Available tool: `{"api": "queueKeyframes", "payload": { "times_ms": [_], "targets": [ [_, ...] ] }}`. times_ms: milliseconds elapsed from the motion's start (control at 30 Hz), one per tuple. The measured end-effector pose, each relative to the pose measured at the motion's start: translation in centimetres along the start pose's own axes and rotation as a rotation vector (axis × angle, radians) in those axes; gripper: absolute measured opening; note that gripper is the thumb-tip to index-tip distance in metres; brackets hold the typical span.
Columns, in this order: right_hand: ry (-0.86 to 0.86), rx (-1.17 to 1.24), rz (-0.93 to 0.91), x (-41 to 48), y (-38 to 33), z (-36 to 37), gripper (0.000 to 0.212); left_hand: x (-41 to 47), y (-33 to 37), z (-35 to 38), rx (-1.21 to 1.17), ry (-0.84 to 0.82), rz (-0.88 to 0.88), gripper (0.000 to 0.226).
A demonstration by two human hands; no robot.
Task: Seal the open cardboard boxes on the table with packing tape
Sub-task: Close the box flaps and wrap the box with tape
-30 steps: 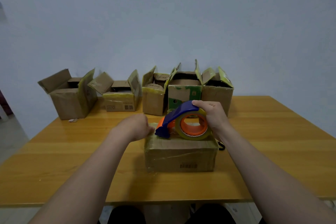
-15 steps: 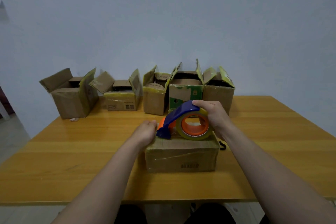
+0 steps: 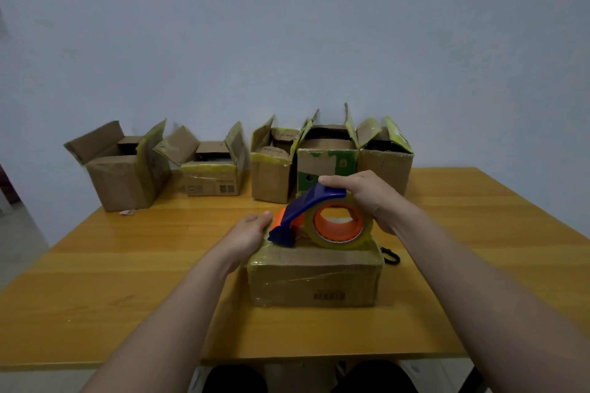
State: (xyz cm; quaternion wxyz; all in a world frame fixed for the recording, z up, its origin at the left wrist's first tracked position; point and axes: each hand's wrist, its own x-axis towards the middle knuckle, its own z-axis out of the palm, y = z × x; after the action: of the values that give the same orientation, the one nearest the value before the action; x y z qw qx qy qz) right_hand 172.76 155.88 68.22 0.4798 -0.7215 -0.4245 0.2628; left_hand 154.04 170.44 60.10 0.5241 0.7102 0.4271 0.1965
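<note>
Head view. My right hand (image 3: 367,198) grips the blue-and-orange tape dispenser (image 3: 319,220), which stands on top of the closed box (image 3: 314,277) near the middle of the table (image 3: 127,281). My left hand (image 3: 249,233) rests on that box's left top edge, fingers out of sight. Five open boxes (image 3: 271,175) line the far edge.

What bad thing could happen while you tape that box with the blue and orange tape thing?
The left hand rests on the closed brown cardboard box right beside the front end of the blue-and-orange plastic tape dispenser, so it might get nicked or taped down. The right hand grips only the dispenser's top, so it could tip and lay the strip crooked.
</note>
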Motion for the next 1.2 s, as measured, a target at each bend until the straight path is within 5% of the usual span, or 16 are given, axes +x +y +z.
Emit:
{"api": "queueKeyframes", "payload": {
  "times_ms": [267,600,800,867,933,1067,1200],
  "targets": [
    [-0.066,-0.046,0.030,-0.3,-1.2,-2.1,0.030,0.1,0.3,-0.4,0.074,-0.027,0.011,0.059],
    [-0.068,-0.122,0.015,-0.7,-1.2,-4.3,0.033,-0.2,0.6,-0.6,0.146,-0.027,0.055,0.060],
    [0.007,-0.163,-0.011,-0.9,-0.9,-3.2,0.036,-1.6,2.2,-0.9,0.661,0.197,0.346,0.014],
    [0.011,-0.151,-0.011,-0.9,-0.9,-3.2,0.036,-3.3,2.5,-0.8,0.821,0.247,0.497,0.029],
    [0.018,-0.141,-0.002,-0.8,-0.8,-3.2,0.039,-5.4,2.2,-0.3,0.895,0.106,0.576,0.049],
    [0.013,-0.136,0.036,-0.5,-0.7,-3.3,0.045,-6.8,0.5,0.6,1.112,-0.108,0.489,0.109],
    [-0.024,-0.152,0.030,-0.3,-0.8,-2.9,0.047,-5.2,0.4,0.5,1.170,-0.057,0.482,0.121]
  ]
}}
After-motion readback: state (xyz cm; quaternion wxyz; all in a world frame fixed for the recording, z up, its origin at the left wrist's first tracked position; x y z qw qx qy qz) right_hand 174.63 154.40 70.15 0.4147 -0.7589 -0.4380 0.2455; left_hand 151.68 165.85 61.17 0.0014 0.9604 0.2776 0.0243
